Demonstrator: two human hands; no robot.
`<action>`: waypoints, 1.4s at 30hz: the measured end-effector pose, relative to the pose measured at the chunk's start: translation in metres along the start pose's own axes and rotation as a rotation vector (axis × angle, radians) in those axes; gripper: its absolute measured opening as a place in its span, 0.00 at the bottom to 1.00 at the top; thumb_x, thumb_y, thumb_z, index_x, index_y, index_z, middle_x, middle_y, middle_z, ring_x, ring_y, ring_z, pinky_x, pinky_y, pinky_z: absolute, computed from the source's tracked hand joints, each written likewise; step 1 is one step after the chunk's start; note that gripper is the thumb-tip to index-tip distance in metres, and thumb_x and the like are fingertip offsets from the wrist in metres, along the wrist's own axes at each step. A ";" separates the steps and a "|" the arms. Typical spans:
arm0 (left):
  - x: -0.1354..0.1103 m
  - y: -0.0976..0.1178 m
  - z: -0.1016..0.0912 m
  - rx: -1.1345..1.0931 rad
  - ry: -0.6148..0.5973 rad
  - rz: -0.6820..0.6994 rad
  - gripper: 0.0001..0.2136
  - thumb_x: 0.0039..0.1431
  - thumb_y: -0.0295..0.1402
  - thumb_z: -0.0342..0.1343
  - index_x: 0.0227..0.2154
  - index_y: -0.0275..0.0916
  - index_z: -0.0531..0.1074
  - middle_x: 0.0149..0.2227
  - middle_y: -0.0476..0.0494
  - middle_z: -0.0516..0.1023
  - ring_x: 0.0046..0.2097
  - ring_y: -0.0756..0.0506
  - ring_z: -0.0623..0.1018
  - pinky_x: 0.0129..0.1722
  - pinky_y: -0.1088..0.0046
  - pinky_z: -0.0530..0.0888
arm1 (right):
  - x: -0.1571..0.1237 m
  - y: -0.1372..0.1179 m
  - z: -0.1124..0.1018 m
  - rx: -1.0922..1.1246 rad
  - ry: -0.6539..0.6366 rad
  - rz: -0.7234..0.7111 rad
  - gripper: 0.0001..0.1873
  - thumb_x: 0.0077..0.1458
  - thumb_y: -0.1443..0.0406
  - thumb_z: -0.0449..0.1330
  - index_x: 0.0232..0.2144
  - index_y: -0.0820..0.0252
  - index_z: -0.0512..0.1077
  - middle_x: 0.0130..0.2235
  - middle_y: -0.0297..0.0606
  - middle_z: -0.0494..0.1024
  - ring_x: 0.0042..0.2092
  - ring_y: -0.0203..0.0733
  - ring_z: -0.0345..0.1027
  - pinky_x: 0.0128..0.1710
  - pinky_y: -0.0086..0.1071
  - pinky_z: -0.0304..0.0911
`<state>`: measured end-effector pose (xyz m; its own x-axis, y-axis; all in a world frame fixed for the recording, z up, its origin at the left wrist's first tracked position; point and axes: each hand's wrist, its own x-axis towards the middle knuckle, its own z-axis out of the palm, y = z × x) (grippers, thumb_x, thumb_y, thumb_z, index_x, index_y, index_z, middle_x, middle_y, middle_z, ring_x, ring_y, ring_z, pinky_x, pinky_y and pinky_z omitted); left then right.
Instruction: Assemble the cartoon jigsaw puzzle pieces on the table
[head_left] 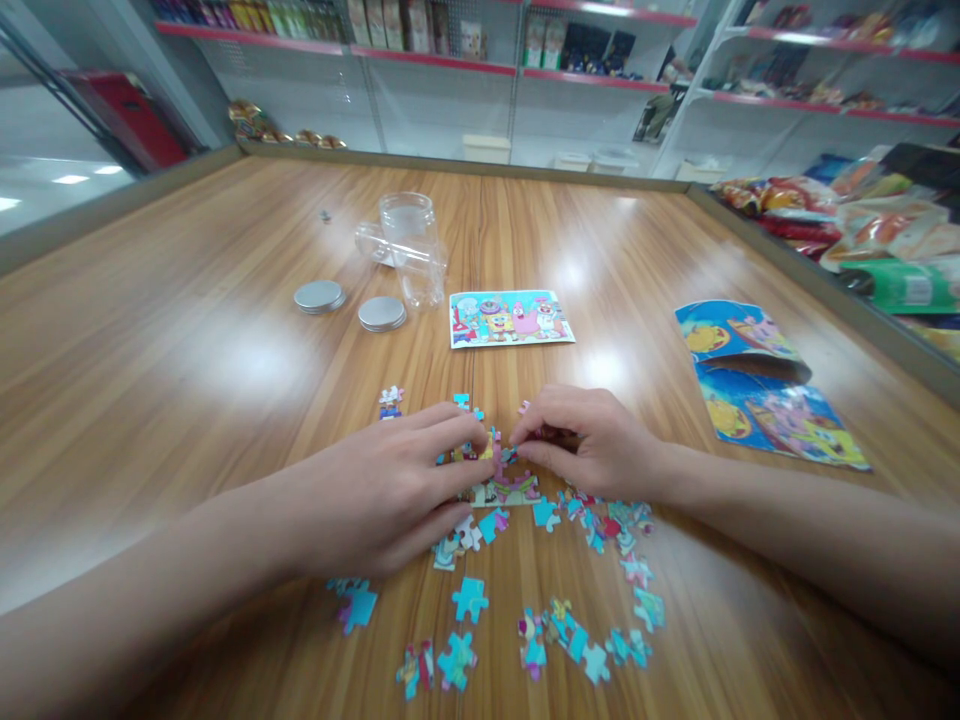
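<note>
Left hand: [382,485] spreading over the puzzle patch, fingers bent and loose, not gripping anything; whether the fingertips are pressing down, cannot tell.
Right hand: [600,440] pinching a small puzzle piece [511,454] between thumb and fingertip at the patch's right side; fingers partly hiding it.
Puzzle patch: [517,490] lying on the table [225,400] between both hands, partly joined, pink and yellow parts showing.
Loose pieces: [470,598] scattering nearer the wearer and right of the patch, many light blue.
Picture card: [514,322] lying flat beyond the hands, showing cartoon figures.
Blue print: [784,412] lying to the right, its middle curling up.
Silver lids: [382,312] lying left of the card, in two spots.
Clear containers: [409,215] sitting behind the lids, one standing, one lying.
Snack bags: [806,205] piling beyond the table's right edge.
Shelves: [433,61] running along the back, holding packaged goods.
</note>
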<state>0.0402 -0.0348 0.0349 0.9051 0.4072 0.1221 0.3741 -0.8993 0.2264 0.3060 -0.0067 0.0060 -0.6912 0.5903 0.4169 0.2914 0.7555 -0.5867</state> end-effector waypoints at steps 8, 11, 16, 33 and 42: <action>0.001 0.001 0.001 -0.027 0.003 -0.032 0.14 0.72 0.32 0.48 0.54 0.38 0.72 0.51 0.35 0.73 0.54 0.37 0.73 0.54 0.52 0.75 | 0.000 0.000 0.000 -0.046 0.074 -0.013 0.04 0.61 0.71 0.61 0.37 0.64 0.77 0.29 0.33 0.73 0.32 0.34 0.64 0.32 0.28 0.60; 0.001 -0.001 0.001 -0.010 0.016 -0.035 0.14 0.72 0.32 0.48 0.55 0.38 0.72 0.50 0.35 0.73 0.52 0.37 0.74 0.52 0.52 0.76 | 0.000 0.001 -0.001 -0.099 0.089 -0.028 0.04 0.59 0.73 0.61 0.36 0.65 0.76 0.29 0.33 0.72 0.33 0.35 0.64 0.34 0.30 0.60; -0.002 -0.006 0.003 0.023 0.030 -0.029 0.14 0.71 0.31 0.49 0.55 0.41 0.72 0.51 0.36 0.73 0.51 0.38 0.74 0.51 0.53 0.76 | 0.000 0.003 0.001 -0.140 0.088 -0.056 0.04 0.59 0.73 0.61 0.36 0.65 0.76 0.29 0.34 0.72 0.33 0.36 0.64 0.34 0.31 0.59; -0.003 -0.008 0.003 0.024 0.073 -0.051 0.13 0.71 0.29 0.48 0.51 0.40 0.75 0.47 0.36 0.73 0.47 0.40 0.76 0.45 0.57 0.78 | 0.001 0.006 -0.002 -0.299 0.075 -0.021 0.04 0.61 0.71 0.60 0.36 0.65 0.76 0.31 0.37 0.76 0.35 0.38 0.66 0.37 0.33 0.60; -0.002 -0.008 0.003 0.005 0.073 -0.064 0.13 0.72 0.30 0.48 0.50 0.41 0.76 0.48 0.37 0.73 0.47 0.40 0.76 0.45 0.56 0.78 | 0.001 0.007 -0.002 -0.328 0.052 0.065 0.03 0.61 0.70 0.60 0.37 0.64 0.75 0.31 0.36 0.75 0.35 0.38 0.66 0.37 0.32 0.59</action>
<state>0.0357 -0.0292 0.0294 0.8622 0.4743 0.1779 0.4318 -0.8718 0.2315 0.3090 -0.0002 0.0035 -0.6317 0.6478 0.4258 0.5369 0.7618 -0.3626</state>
